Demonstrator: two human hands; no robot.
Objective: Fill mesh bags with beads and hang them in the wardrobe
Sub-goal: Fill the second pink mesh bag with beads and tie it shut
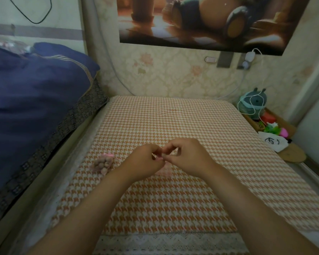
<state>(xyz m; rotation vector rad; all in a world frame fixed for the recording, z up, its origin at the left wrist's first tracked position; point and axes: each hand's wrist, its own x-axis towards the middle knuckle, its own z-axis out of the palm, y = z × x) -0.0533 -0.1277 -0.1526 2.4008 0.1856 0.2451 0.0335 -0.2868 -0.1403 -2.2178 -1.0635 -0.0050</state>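
Observation:
My left hand (145,161) and my right hand (184,157) meet above the middle of the table (173,116) with its orange houndstooth cloth. Both pinch the top of a small pink mesh bag (164,170), which hangs between them and looks flat; its mouth is hidden by my fingers. A second pink mesh bag (103,163), filled with brownish beads and tied with a pink ribbon, lies on the cloth to the left of my left hand.
A bed with a dark blue quilt (35,100) runs along the left side. At the right, a low shelf holds a round plush toy (252,104), colourful items (271,126) and a white cloth (273,142). A cable hangs from a wall socket (247,61).

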